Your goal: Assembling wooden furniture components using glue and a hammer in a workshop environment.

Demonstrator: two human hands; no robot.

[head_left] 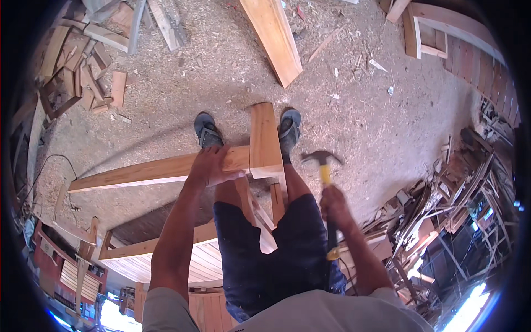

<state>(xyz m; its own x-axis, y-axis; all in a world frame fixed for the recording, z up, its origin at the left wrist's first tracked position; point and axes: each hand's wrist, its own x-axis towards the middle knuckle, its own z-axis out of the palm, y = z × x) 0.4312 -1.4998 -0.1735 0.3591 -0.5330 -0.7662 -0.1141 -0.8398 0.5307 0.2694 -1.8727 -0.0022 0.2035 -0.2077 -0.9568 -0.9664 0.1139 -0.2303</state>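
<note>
My left hand (209,167) is closed over a long wooden beam (138,173), fingers across its top and thumb along the near side. The beam runs off to the left, and its right end meets a thick, short wooden piece (265,133) lying crosswise between my feet. In my right hand (335,206) is a claw hammer (325,175) with a dark head and a yellow and black handle. Its head is held up to the right of the joint, apart from the wood. Narrower wooden pieces (277,202) show below the joint, between my legs; their lower ends are partly hidden.
Ahead on the shavings-covered floor lies another thick beam (275,44). Offcuts (119,88) are heaped at the far left, and a jumble of scrap wood (442,210) fills the right side. A slatted wooden piece (182,254) is behind my left arm.
</note>
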